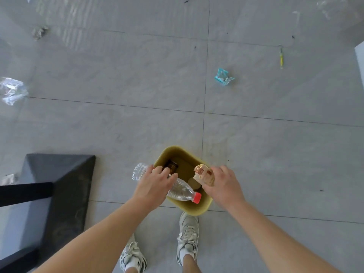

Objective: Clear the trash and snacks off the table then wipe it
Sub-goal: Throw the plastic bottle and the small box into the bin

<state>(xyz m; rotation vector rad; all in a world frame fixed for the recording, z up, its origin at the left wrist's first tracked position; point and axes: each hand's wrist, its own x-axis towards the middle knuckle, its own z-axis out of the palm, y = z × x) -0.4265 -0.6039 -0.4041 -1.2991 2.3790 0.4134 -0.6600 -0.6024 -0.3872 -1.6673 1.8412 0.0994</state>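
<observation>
Two pale sneakers (pixel 187 239) are seen at the near edge of a grey tiled floor (pixel 118 125), the right one touching a yellow bin (pixel 197 208). Over the bin, a clear bottle (pixel 181 191) with a red cap is clasped by the left hand (pixel 153 186), its base jutting past the bin's left rim. A small tan carton (pixel 203 175) is gripped by the right hand (pixel 222 186) above the bin's right rim. A dark jar, possibly glass, lies inside the bin (pixel 171 166). A dark table base (pixel 65 186) stands to the left on the floor. Farther out, a blue wrapper (pixel 223 76), a yellow stick-like item (pixel 281 58), a crumpled paper (pixel 39 32) and clear plastic (pixel 12 90) are scattered, well apart, across the tiles.
</observation>
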